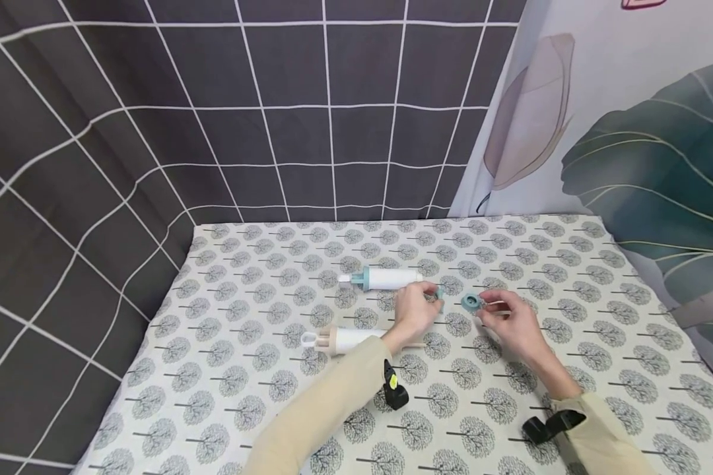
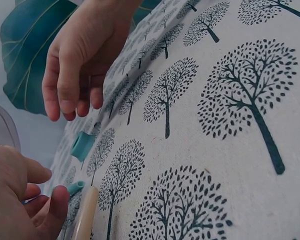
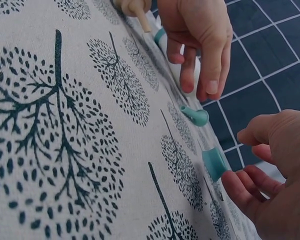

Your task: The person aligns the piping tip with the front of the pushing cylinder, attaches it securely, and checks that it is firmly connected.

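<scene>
On my head feed, there's the left hand (image 1: 414, 309), fingers loosely bent, right by a small teal spout (image 1: 440, 298); whether it touches, I can't tell from up here. Across from it comes the right hand (image 1: 509, 321), thumb and fingers parted, fingertips at the edge of a teal ring (image 1: 471, 303), which lies flat between the two hands. The hands are apart from each other. Just past the left hand I've got a teal-trimmed white cylinder (image 1: 390, 278) on its side, and nearer, a beige-trimmed one (image 1: 350, 339) partly behind the sleeve (image 1: 327, 402), all on a tree-print surface (image 1: 261, 402).

Over to the left wrist: the ring sits below the right hand's fingertips, with a gap showing, and the spout pokes out behind the left thumb (a beige rod (image 2: 85, 215) stands close in the foreground).

And now the right wrist: I see the spout on the cloth just below the left hand's relaxed fingers, clear of them, its narrow end toward the left of the picture. The ring is right at the right hand's fingertips, its fingers spread, neither hand clamped on anything.
</scene>
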`<control>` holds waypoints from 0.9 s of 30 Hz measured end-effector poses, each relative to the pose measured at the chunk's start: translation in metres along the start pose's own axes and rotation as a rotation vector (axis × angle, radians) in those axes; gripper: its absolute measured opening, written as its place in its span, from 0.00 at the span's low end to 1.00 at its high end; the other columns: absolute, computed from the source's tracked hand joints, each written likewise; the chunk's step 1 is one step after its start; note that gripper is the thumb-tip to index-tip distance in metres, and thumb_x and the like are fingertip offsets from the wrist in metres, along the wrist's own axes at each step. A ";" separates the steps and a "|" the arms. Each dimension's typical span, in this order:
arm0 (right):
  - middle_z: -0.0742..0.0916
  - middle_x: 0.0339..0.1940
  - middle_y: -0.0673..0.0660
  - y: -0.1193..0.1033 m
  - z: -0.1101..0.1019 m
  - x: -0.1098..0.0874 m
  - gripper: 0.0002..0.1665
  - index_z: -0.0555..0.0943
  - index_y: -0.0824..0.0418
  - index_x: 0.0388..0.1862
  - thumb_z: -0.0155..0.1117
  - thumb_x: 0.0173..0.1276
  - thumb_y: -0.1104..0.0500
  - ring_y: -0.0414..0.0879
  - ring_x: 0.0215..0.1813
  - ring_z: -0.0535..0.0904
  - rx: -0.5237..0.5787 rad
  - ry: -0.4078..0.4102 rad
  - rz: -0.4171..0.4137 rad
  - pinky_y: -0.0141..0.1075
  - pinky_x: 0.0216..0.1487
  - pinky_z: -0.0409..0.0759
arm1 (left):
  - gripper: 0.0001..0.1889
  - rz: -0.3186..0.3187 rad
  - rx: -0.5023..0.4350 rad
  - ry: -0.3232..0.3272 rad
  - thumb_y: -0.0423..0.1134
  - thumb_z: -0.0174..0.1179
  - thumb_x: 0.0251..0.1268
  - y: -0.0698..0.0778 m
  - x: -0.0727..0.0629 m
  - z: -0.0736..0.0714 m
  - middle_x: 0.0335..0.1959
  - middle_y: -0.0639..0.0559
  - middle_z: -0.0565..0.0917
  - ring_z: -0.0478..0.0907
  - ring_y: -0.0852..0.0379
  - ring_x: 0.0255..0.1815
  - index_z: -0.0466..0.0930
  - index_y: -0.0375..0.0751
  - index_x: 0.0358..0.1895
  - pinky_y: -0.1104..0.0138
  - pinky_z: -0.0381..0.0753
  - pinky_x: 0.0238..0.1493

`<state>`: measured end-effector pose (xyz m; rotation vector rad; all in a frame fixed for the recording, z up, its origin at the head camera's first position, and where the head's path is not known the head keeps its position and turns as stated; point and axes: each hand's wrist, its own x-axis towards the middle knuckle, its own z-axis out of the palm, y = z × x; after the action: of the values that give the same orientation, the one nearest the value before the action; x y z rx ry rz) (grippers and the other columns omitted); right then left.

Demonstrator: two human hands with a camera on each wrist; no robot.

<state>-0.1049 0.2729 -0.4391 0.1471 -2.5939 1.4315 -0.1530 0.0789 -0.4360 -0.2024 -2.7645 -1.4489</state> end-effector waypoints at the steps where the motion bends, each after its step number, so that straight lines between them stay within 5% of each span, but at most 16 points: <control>1: 0.82 0.48 0.70 0.001 0.001 0.000 0.21 0.77 0.74 0.53 0.70 0.62 0.71 0.45 0.44 0.79 0.000 0.007 -0.004 0.22 0.43 0.78 | 0.15 0.002 0.006 0.001 0.33 0.73 0.56 0.000 0.000 0.001 0.42 0.53 0.88 0.82 0.59 0.40 0.87 0.41 0.48 0.65 0.76 0.51; 17: 0.82 0.48 0.69 0.009 0.004 0.001 0.22 0.77 0.74 0.53 0.71 0.60 0.72 0.45 0.43 0.79 -0.020 0.009 -0.004 0.23 0.41 0.78 | 0.17 0.024 0.110 0.020 0.34 0.73 0.56 0.002 0.005 0.009 0.44 0.53 0.87 0.82 0.58 0.42 0.87 0.43 0.50 0.69 0.78 0.47; 27: 0.81 0.47 0.71 0.010 0.006 0.006 0.24 0.76 0.76 0.54 0.71 0.59 0.74 0.58 0.44 0.80 -0.026 0.016 -0.018 0.22 0.41 0.78 | 0.18 0.067 0.165 0.027 0.32 0.73 0.56 0.000 0.007 0.015 0.45 0.51 0.85 0.82 0.54 0.43 0.86 0.41 0.52 0.69 0.80 0.46</control>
<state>-0.1129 0.2731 -0.4488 0.1548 -2.5900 1.3865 -0.1592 0.0919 -0.4445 -0.2674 -2.8077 -1.1934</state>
